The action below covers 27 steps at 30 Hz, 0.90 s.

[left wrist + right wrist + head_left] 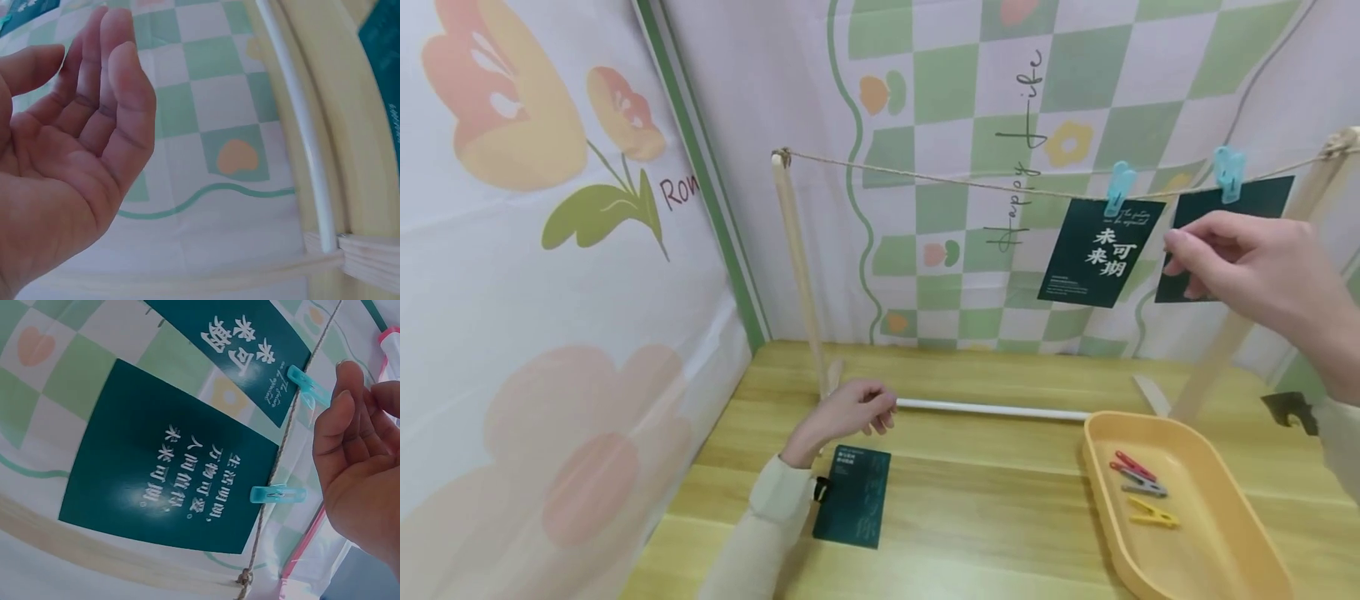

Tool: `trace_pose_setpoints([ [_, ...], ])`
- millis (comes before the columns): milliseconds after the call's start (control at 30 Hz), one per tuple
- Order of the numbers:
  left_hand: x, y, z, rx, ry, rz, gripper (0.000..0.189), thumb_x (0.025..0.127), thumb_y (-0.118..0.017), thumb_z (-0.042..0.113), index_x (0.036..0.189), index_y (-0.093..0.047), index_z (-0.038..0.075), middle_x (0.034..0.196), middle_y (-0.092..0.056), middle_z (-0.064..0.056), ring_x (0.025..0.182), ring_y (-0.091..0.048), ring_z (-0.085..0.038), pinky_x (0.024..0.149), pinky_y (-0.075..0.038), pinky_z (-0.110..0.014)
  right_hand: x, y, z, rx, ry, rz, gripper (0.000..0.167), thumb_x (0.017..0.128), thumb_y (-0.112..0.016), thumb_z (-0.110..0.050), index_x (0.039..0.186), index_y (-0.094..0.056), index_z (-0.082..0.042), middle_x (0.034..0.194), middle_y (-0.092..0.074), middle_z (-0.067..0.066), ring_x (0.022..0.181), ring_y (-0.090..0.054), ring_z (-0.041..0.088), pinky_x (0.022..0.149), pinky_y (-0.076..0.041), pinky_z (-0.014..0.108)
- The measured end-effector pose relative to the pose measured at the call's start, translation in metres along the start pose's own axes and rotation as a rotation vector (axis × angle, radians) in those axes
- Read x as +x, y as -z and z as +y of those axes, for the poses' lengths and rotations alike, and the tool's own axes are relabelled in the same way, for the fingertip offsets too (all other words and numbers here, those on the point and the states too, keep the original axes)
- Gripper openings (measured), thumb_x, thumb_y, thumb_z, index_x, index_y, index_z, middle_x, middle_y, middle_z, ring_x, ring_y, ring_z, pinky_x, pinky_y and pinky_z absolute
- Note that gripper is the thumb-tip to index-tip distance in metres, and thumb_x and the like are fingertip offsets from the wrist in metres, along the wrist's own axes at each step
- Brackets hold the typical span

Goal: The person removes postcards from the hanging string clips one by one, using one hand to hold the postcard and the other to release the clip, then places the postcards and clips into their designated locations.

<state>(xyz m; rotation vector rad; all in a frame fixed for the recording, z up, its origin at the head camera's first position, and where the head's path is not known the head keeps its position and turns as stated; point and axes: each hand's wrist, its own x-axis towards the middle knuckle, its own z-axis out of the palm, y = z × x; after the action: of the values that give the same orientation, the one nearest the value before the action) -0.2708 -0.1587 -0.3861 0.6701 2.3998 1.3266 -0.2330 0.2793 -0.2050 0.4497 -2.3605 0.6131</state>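
A twine line [940,179] carries two dark green cards with white writing. Light blue clothespins hold the left card [1067,260] and the right card [137,450] by their top edges; the left clothespin [1120,187] and right clothespin [1229,177] both sit on the twine. My right hand [1255,258] is raised in front of the right card, fingers loosely bent and holding nothing. Lower down, my left hand [853,408] hovers empty over the table beside the left post, its fingers softly curled. Below it, another green card [852,504] lies on the table.
Wooden posts, the left post [797,258] among them, support the twine, with a white rod [992,408] low between them. At right, an orange tray [1097,492] contains red [1133,465], grey [1142,483] and yellow [1153,513] clothespins. Patterned cloth hangs behind.
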Motion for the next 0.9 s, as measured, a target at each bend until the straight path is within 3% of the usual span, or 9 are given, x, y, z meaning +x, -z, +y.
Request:
trace_pose_setpoints([
  [233, 0.013, -0.002, 0.021, -0.019, -0.073, 0.038, 0.036, 0.104, -0.047, 0.034, 0.097, -0.065, 0.004, 0.084, -0.068, -0.005, 0.079, -0.069, -0.023, 0.074, -0.058, -0.047, 0.015, 0.002, -0.008, 0.001, 0.042, 0.04, 0.018, 0.097, -0.059, -0.017, 0.088, -0.07, -0.008, 0.068, -0.051, -0.042, 0.05, -0.048, -0.01, 0.053, -0.038, 0.005],
  [467, 0.033, -0.007, 0.05, 0.002, -0.166, 0.086, 0.034, 0.104, -0.047, 0.039, 0.09, -0.065, 0.013, 0.084, -0.068, -0.008, 0.078, -0.069, -0.022, 0.069, -0.057, -0.042, 0.03, 0.003, -0.012, 0.049, 0.048, 0.112, 0.02, 0.097, -0.059, -0.017, 0.092, -0.07, -0.002, 0.069, -0.051, -0.04, 0.048, -0.048, -0.013, 0.055, -0.038, 0.001],
  [733, 0.055, -0.013, 0.084, -0.035, -0.231, 0.105, 0.033, 0.104, -0.047, 0.036, 0.092, -0.065, 0.011, 0.084, -0.07, -0.004, 0.074, -0.069, -0.015, 0.068, -0.058, -0.041, 0.039, 0.002, -0.013, 0.06, -0.124, 0.131, 0.035, 0.099, -0.054, -0.027, 0.117, -0.064, 0.0, 0.075, -0.047, -0.035, 0.056, -0.045, -0.018, 0.053, -0.035, 0.002],
  [900, 0.069, -0.016, 0.098, -0.151, -0.219, 0.135, 0.032, 0.104, -0.048, 0.034, 0.095, -0.065, 0.008, 0.094, -0.071, -0.019, 0.071, -0.068, -0.014, 0.065, -0.057, -0.038, 0.047, 0.001, -0.012, 0.047, -0.156, 0.127, 0.038, 0.098, -0.053, -0.032, 0.122, -0.062, -0.004, 0.073, -0.048, -0.036, 0.056, -0.045, -0.021, 0.051, -0.034, 0.004],
])
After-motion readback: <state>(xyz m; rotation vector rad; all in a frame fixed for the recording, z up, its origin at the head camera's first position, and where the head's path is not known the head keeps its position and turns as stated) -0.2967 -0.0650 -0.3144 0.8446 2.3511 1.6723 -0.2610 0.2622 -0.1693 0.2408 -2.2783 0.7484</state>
